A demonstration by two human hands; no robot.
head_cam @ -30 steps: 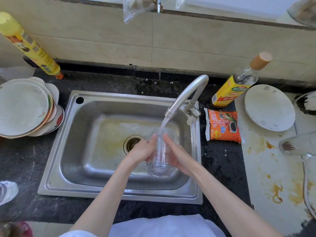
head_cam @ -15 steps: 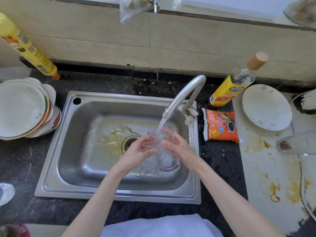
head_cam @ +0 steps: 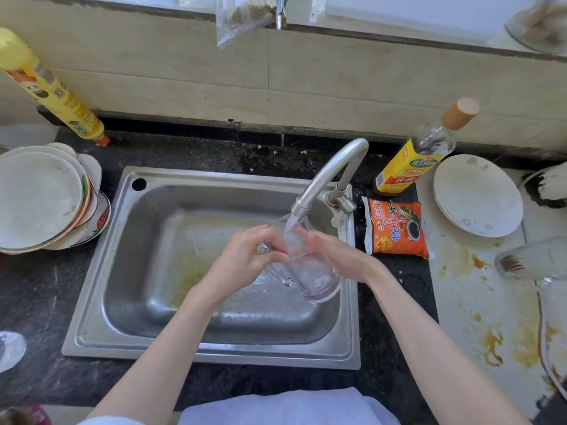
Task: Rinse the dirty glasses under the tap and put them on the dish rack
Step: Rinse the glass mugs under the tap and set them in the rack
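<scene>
A clear drinking glass [head_cam: 313, 274] is held tilted over the steel sink [head_cam: 101, 265], its mouth up under the tap [head_cam: 325, 176], which pours water into it. My left hand [head_cam: 245, 256] grips the glass from the left. My right hand [head_cam: 337, 256] holds it from the right with fingers curled round its side. Another glass [head_cam: 534, 259], stained brown inside, lies on its side on the counter at the far right.
A stack of dirty plates [head_cam: 40, 197] sits left of the sink, with a yellow bottle [head_cam: 52, 90] behind. To the right stand a yellow-labelled bottle [head_cam: 411, 164], an orange sauce packet [head_cam: 395, 228], a white plate [head_cam: 475, 194] and a stained white counter [head_cam: 478, 317].
The glass has risen toward the spout and tipped, its base now swung toward me and to the right. Both hands moved up with it, and the water poured into the sink has drained.
</scene>
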